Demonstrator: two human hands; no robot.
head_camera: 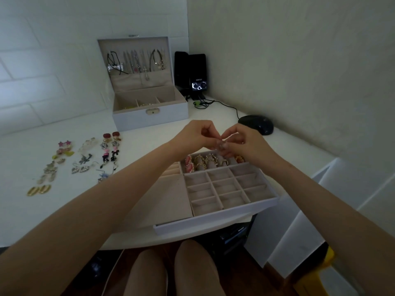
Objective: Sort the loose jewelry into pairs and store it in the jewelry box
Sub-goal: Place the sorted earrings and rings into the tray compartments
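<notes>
1. Both hands meet just above the far edge of the tray (213, 220). The left hand (195, 133) and the right hand (243, 144) each pinch a small pale piece (221, 145) between thumb and fingertips. It is too blurred to tell whether it is a ring or an earring.
2. Keep the piece over the tray while working on it, so that if it slips it lands on the lining and not on the floor.
3. If a clasp or backing is being fitted, steady the piece with one hand and let only the other hand's fingertips move.
4. The ring row (205, 164) at the tray's far edge looks nearly full, so a ring would go in the remaining gap there. The square compartments (224, 186) nearer the person lie bare and suit earrings.
5. The paired earrings (85, 161) wait left of the tray; take them one pair at a time.
6. The jewelry box (149, 116) stands open beyond the tray, well apart from it. Much sorting seems still ahead.
</notes>
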